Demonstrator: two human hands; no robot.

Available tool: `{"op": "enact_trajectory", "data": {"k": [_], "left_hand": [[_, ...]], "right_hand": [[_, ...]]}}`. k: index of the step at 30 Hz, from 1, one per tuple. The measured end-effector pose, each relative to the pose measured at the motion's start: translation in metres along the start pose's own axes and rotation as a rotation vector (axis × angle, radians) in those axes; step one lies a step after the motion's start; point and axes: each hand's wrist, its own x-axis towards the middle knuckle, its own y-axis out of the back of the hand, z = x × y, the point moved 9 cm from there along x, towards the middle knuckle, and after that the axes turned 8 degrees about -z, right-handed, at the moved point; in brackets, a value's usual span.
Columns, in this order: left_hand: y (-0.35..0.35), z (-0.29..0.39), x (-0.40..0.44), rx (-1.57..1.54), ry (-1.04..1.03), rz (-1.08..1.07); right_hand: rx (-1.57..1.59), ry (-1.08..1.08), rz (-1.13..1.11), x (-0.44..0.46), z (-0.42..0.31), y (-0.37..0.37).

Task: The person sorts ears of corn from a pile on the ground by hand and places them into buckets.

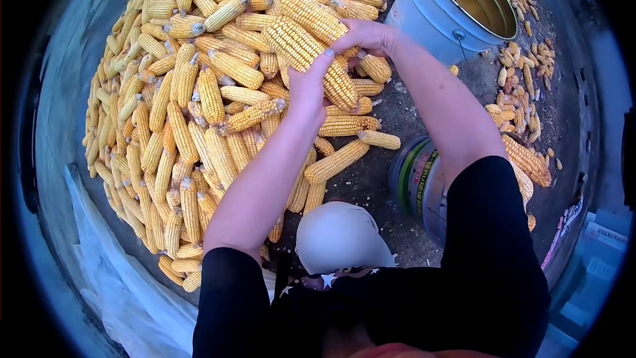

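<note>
Both of my hands are together over the upper right part of a large pile of yellow corn cobs [212, 93]. My left hand [308, 86] is wrapped round a thick corn cob [291, 43] that slants down to the right. My right hand [364, 36] grips a second corn cob [311, 16], which lies against the first one just above it. The fingers of both hands are partly hidden behind the cobs. Another cob [375, 67] is just below my right hand.
A pale blue metal bucket [424, 16] stands at the upper right. Below my right forearm is a round container with a green label [421, 179]. Smaller cobs [517, 93] lie on the right. Plastic sheeting [126, 272] lies at the lower left.
</note>
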Motion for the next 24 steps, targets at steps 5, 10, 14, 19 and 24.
{"op": "enact_trajectory", "data": {"k": [5,10,14,19,24], "left_hand": [[-0.179,0.081,0.053,0.132,0.109,-0.410],[-0.269,0.109,0.059,0.274,-0.184,-0.482],[-0.205,0.073,0.072,0.629,-0.049,-0.574],[-0.010,-0.050,0.048,1.482,0.225,-0.371],[0.052,-0.067,0.017,1.696,0.059,-0.220]], "right_hand": [[-0.162,0.188,0.336,-0.145,-0.111,0.122],[0.099,0.116,1.150,-0.297,-0.079,0.249],[-0.535,0.197,1.218,-0.281,-0.116,0.198],[-0.927,-0.566,0.322,-0.049,0.021,0.109],[-0.561,-0.330,0.527,0.072,0.144,0.131]]}}
